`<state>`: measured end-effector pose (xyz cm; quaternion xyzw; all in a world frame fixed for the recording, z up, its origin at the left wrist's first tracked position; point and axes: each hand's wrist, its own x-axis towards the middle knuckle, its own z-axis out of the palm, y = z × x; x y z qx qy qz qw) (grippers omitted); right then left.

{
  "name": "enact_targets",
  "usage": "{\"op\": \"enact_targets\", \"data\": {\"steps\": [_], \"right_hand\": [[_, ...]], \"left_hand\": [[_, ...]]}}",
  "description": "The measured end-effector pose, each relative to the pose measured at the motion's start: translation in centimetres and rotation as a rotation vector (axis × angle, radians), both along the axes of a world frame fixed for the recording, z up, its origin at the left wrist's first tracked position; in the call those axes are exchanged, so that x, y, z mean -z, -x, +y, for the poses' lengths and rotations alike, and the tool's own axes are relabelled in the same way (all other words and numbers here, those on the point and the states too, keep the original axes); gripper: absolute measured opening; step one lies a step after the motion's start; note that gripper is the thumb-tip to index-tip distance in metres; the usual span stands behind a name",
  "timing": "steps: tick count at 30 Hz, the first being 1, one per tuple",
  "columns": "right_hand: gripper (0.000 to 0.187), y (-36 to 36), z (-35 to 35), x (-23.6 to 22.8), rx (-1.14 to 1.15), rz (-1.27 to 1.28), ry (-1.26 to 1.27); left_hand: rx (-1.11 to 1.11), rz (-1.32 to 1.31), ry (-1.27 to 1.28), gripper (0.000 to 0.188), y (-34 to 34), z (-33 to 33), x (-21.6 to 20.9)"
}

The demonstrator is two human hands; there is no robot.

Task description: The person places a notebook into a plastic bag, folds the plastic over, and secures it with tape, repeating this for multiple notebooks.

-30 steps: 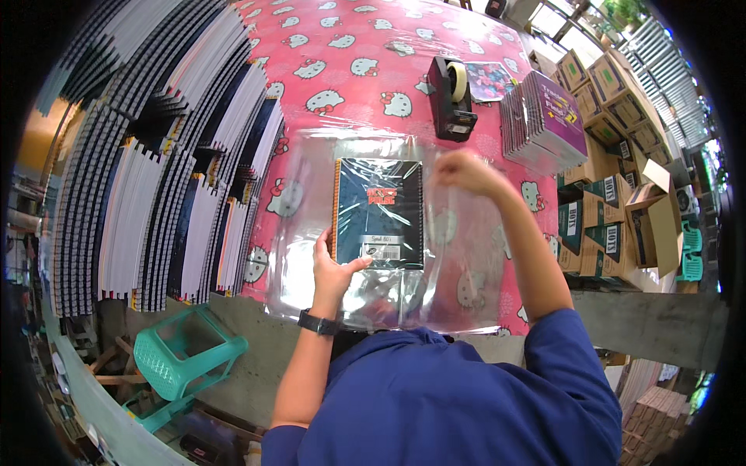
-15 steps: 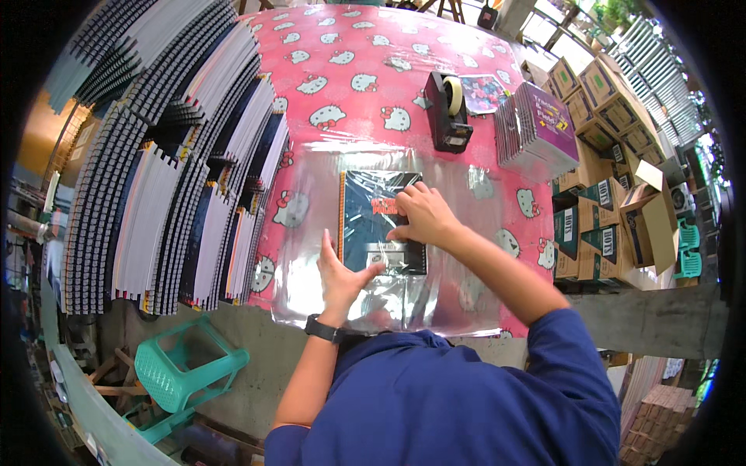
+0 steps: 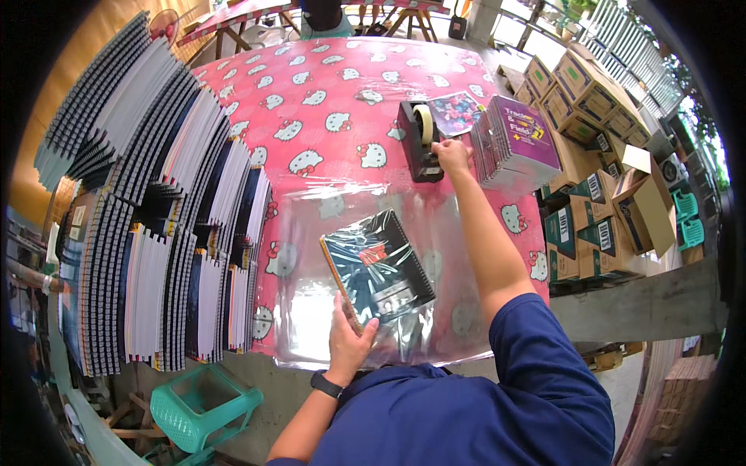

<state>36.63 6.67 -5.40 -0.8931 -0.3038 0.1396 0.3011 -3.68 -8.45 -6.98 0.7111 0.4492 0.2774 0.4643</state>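
A dark spiral-bound notebook (image 3: 381, 268) in shiny clear film lies tilted on a stack of clear plastic sheets (image 3: 307, 311). Its lower left corner is in my left hand (image 3: 351, 342), thumb on top and fingers along the orange-edged side. My right hand (image 3: 454, 157) reaches forward to the black tape dispenser (image 3: 410, 144), its thumb and fingertips pinched together at the right side, close to the tape roll (image 3: 423, 123). Whatever lies between those fingertips is too small to make out.
Tall stacks of spiral notebooks (image 3: 148, 272) line the left side. Right of the dispenser stand purple-covered books (image 3: 521, 140) and a colourful printed sheet (image 3: 457, 113). Cardboard boxes (image 3: 590, 233) are piled at the right. A green stool (image 3: 194, 412) stands at lower left. Pink patterned cloth (image 3: 311, 101) covers the table.
My right hand has left the notebook and moved forward to the tape dispenser. The notebook has turned, its top leaning left, with my left hand now at its lower corner. The view has shifted.
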Motion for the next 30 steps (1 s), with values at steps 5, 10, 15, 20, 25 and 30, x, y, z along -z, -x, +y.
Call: {"op": "enact_targets", "data": {"steps": [5,10,15,20,25,30], "right_hand": [[0.028,3.6,-3.2,-0.1,-0.084,-0.115,-0.490],[0.023,0.2,-4.8,4.5,-0.013,0.799,-0.371],[0.022,6.9,-2.2,1.5,-0.063,0.861,-0.137],[0.024,17.2,-4.6,-3.1,-0.246,0.981,-0.203],[0.033,20.9,-5.1,-2.8,-0.216,0.623,-0.033],[0.049,21.5,-5.5,-1.6,-0.233,-0.174,0.410]], "left_hand": [[-0.106,-0.099,-0.084,0.070,0.6,2.7,1.5],[-0.041,-0.123,-0.351,0.065,-2.7,10.6,0.1],[0.134,-0.145,-0.111,0.053,-4.0,15.4,2.0],[0.199,-0.199,-0.064,0.042,-3.7,15.8,2.3],[0.212,-0.221,-0.073,0.047,-3.6,16.0,2.8],[0.233,-0.229,-0.107,0.047,-4.1,15.7,3.2]]}}
